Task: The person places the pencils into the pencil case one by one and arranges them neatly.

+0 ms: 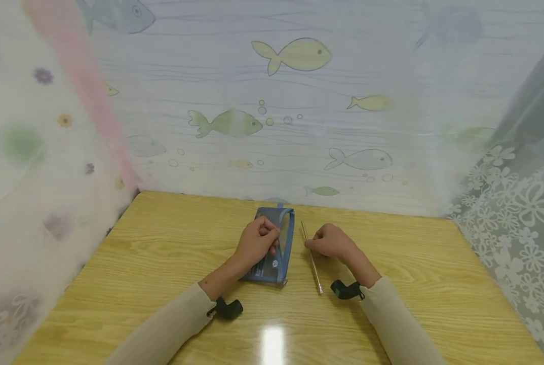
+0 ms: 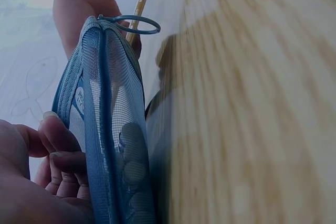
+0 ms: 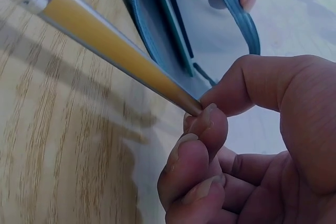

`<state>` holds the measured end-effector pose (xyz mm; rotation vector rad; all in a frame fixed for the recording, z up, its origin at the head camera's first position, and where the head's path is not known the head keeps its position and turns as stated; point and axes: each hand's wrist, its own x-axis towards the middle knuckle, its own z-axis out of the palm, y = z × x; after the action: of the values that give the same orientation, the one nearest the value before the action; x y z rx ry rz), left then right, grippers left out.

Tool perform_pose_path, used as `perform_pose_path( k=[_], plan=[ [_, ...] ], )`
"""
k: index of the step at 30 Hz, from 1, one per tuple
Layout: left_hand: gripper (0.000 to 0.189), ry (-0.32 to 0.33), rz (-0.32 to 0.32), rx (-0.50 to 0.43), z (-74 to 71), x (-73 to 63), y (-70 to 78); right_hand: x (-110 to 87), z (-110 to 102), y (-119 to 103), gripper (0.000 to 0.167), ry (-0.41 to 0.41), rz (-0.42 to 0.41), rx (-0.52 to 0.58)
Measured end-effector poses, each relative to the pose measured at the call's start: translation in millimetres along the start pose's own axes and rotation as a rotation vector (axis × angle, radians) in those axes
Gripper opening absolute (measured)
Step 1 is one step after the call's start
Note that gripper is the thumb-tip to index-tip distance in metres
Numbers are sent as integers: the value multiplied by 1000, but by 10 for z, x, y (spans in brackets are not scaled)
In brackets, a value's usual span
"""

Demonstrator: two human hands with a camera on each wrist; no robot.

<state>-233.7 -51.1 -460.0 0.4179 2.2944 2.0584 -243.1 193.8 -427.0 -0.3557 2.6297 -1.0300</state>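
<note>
A blue mesh zip pencil case (image 1: 265,274) lies on the table in the head view, its zipped side gaping open to the right. My left hand (image 1: 259,239) pinches the upper edge of that opening between thumb and fingers. Just to the right, my right hand (image 1: 335,243) pinches a slim gold-coloured pencil (image 1: 316,274) near its middle. In the right wrist view, the pencil (image 3: 105,40) shows a silver ferrule and a pale eraser end. Dark strips show inside the case's opening. In the left wrist view, a ring pull (image 2: 139,24) hangs at the zip's end.
The wood-grain table (image 1: 162,243) reaches back to a curtain (image 1: 290,126) printed with fish. Flowered fabric (image 1: 522,218) borders the right side. Black wrist cameras are strapped at both sleeves, the left camera (image 1: 228,308) and the right camera (image 1: 345,289), near the table top.
</note>
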Motion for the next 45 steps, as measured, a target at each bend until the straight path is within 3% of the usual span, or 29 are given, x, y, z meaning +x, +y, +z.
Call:
perform_pose_path(
  k=[19,30,45],
  plan=[
    [8,-1,-8,2,2,10,-10,155,69,-210,44,-17,15,91],
    [9,8,1,-23,5,-2,0,231,94,-352,40,-41,5,213],
    [9,27,8,-34,17,7,-9,297,153,-413,38,-4,23,222]
  ],
)
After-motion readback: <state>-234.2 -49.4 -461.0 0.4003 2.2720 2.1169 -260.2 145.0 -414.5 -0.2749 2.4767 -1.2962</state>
